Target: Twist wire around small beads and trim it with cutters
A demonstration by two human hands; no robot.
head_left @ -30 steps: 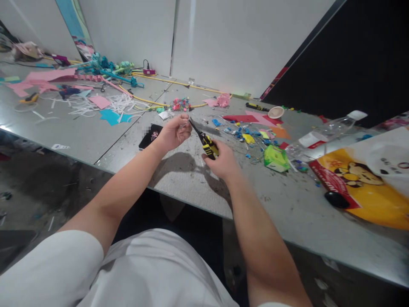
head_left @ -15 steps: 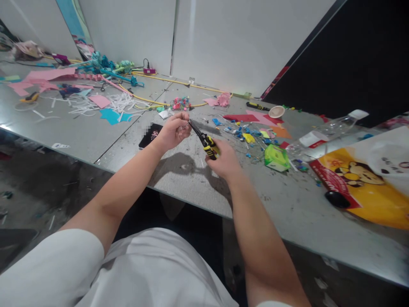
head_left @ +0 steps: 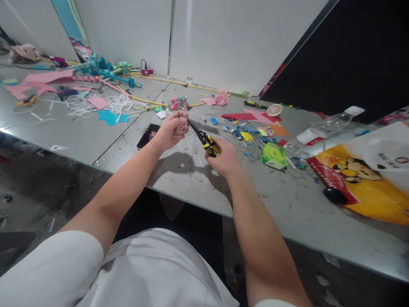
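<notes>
My right hand (head_left: 225, 157) is wrapped round the black-and-yellow handles of long-nose pliers (head_left: 207, 143). The dark jaws point up and left, and their tip meets my left hand (head_left: 172, 131). Pinched in the left fingers is a thin, shiny wire (head_left: 182, 126), looped or bent near the pliers' tip; its exact form is too small to tell. Whether the jaws grip the wire I cannot make out. Just left of that hand, a black phone (head_left: 147, 135) lies on the table, partly covered by my wrist.
The grey table (head_left: 188, 175) holds white paper strips (head_left: 119, 104), pink paper (head_left: 47, 77), blue-topped pins (head_left: 234, 130), a green box (head_left: 275, 156), a clear bottle (head_left: 326, 128), a yellow bag (head_left: 367, 187) and a black mouse (head_left: 335, 195). A yellow cable (head_left: 147, 101) runs along the back.
The view has shifted slightly, so the table's things sit a little further left and up. Both hands keep nearly the same pose, the pliers' tip still at the left fingers.
</notes>
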